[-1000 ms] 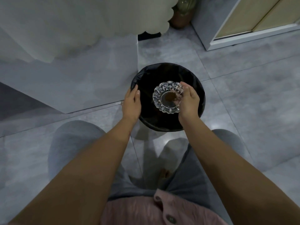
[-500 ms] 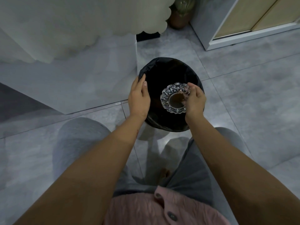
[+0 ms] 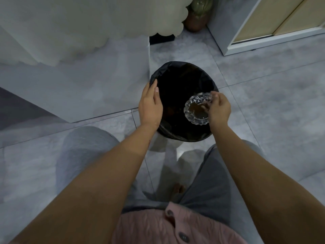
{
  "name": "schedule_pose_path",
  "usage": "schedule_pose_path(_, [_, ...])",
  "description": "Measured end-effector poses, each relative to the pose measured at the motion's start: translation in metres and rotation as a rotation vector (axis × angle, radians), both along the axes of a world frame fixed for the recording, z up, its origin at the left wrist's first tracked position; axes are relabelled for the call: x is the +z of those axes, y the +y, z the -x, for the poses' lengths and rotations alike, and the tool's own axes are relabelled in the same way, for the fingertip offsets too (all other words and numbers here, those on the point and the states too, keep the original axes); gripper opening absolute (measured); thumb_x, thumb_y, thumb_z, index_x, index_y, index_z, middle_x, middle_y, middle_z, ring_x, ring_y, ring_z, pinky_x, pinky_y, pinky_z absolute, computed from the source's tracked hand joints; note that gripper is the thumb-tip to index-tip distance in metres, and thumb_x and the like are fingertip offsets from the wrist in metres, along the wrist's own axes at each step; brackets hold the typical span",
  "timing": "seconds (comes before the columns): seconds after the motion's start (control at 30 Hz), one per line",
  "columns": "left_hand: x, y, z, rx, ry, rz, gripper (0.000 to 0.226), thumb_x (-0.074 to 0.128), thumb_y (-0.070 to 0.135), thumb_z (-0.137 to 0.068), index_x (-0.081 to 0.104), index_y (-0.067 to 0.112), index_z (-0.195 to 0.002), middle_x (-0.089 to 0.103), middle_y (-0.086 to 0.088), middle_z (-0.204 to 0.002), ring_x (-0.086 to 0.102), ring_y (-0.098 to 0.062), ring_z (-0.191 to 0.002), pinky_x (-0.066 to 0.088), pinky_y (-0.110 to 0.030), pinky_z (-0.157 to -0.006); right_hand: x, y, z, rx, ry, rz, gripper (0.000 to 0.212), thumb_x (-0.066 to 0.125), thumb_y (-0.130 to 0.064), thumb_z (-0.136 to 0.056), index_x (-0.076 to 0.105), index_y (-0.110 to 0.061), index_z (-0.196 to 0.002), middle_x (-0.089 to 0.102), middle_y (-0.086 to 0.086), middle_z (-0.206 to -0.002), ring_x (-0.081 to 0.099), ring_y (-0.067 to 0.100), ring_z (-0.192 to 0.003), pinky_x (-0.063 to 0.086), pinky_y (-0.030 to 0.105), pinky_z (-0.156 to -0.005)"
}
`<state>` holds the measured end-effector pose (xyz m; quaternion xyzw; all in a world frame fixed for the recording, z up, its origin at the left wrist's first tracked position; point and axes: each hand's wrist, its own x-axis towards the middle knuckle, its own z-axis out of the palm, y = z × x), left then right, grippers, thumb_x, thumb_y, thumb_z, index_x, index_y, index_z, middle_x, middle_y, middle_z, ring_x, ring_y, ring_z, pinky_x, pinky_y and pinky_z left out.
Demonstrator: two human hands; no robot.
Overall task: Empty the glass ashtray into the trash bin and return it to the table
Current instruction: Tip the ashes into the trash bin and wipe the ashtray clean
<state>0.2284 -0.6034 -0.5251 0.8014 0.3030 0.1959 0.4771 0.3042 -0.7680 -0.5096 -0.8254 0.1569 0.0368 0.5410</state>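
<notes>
One glass ashtray [image 3: 197, 110] hangs over one black-lined trash bin [image 3: 182, 81], the right hand [image 3: 219, 108] fingers clamped on its rim; the left hand [image 3: 150, 106] fingers grip the bin's edge.

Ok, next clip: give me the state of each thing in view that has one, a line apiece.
glass ashtray: held over the bin's right side, mouth up, brown residue inside, not tipped out.
trash bin: open, black liner over the rim, standing on the floor; contents too dark to tell.
right hand: closed on the ashtray's rim.
left hand: gripping the bin's left rim and liner.
sliding door: shut, as far as the frame shows.
</notes>
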Motion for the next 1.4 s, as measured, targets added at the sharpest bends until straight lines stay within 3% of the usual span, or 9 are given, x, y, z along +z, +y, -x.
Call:
schedule_pose_path(0.23, [0.000,0.004,0.000,-0.005,0.014,0.003,0.042,0.035,0.024,-0.106,0.048,0.015,-0.145,0.044,-0.007,-0.154,0.041,-0.020,-0.142,0.030,-0.023,-0.115,0.006,0.005,-0.003,0.118,-0.042,0.122,0.031,0.040,-0.028,-0.103,0.068,-0.020,-0.115,0.069,0.003,-0.106,0.069,0.023,-0.099,0.059,0.045,-0.088])
schedule_pose_path(0.43, [0.000,0.006,-0.004,-0.003,0.014,-0.001,0.041,0.036,0.024,-0.106,0.049,0.016,-0.144,0.045,-0.005,-0.153,0.043,-0.018,-0.140,0.029,-0.017,-0.111,0.021,0.019,-0.009,0.221,-0.280,0.295,0.034,0.037,-0.027,-0.105,0.065,-0.019,-0.122,0.071,0.005,-0.120,0.066,0.023,-0.109,0.052,0.035,-0.094])
schedule_pose_path(0.57, [0.000,0.008,-0.006,-0.003,0.010,-0.014,0.041,0.036,0.023,-0.106,0.049,0.016,-0.144,0.047,-0.004,-0.151,0.045,-0.017,-0.138,0.030,-0.014,-0.108,0.015,0.029,-0.016,0.615,-0.287,0.629,0.036,0.039,-0.015,-0.103,0.057,-0.012,-0.134,0.064,0.016,-0.129,0.064,0.037,-0.112,0.051,0.043,-0.097])
schedule_pose_path(0.7, [0.000,0.008,-0.007,-0.004,0.015,-0.013,0.041,0.036,0.022,-0.106,0.050,0.015,-0.144,0.047,-0.004,-0.151,0.045,-0.017,-0.138,0.031,-0.015,-0.108,0.009,0.031,-0.019,0.620,-0.436,0.707,0.036,0.046,-0.006,-0.099,0.057,-0.005,-0.133,0.060,0.021,-0.133,0.067,0.044,-0.102,0.055,0.046,-0.086])
schedule_pose_path(0.83, [0.000,0.010,-0.009,0.010,0.020,0.002,0.041,0.036,0.023,-0.106,0.051,0.015,-0.143,0.046,-0.005,-0.152,0.045,-0.018,-0.139,0.032,-0.017,-0.109,0.013,0.034,-0.027,0.857,-0.417,0.941,0.042,0.050,-0.002,-0.094,0.053,-0.003,-0.136,0.058,0.025,-0.131,0.066,0.048,-0.094,0.054,0.047,-0.077])
schedule_pose_path(1.07, [-0.001,0.011,-0.006,0.012,0.017,0.007,0.041,0.035,0.024,-0.106,0.051,0.016,-0.143,0.048,-0.005,-0.151,0.046,-0.019,-0.138,0.039,-0.032,-0.114,0.008,0.026,-0.028,0.732,-0.249,0.897,0.039,0.045,-0.008,-0.097,0.051,-0.005,-0.135,0.061,0.025,-0.122,0.064,0.048,-0.100,0.052,0.049,-0.082])
schedule_pose_path(1.2, [-0.002,0.013,-0.005,0.016,0.009,-0.002,0.041,0.035,0.024,-0.106,0.050,0.016,-0.143,0.047,-0.005,-0.151,0.045,-0.018,-0.138,0.038,-0.028,-0.114,0.005,0.014,-0.029,0.390,-0.215,0.691,0.035,0.037,-0.009,-0.101,0.059,-0.009,-0.129,0.065,0.022,-0.119,0.063,0.043,-0.106,0.048,0.046,-0.090])
schedule_pose_path(1.33, [-0.003,0.010,-0.005,0.022,0.033,0.007,0.041,0.035,0.026,-0.106,0.049,0.018,-0.144,0.045,-0.006,-0.153,0.043,-0.019,-0.140,0.032,-0.021,-0.111,0.007,0.011,-0.021,0.479,-0.157,0.656,0.036,0.038,-0.009,-0.101,0.059,-0.009,-0.130,0.067,0.021,-0.119,0.063,0.042,-0.107,0.048,0.043,-0.090])
schedule_pose_path(1.4, [-0.003,0.010,-0.004,0.013,0.022,0.006,0.042,0.034,0.026,-0.106,0.049,0.017,-0.144,0.045,-0.006,-0.153,0.043,-0.019,-0.140,0.033,-0.024,-0.114,0.008,0.010,-0.018,0.364,-0.216,0.574,0.034,0.039,-0.013,-0.103,0.061,-0.010,-0.128,0.067,0.018,-0.122,0.063,0.038,-0.109,0.047,0.040,-0.091])
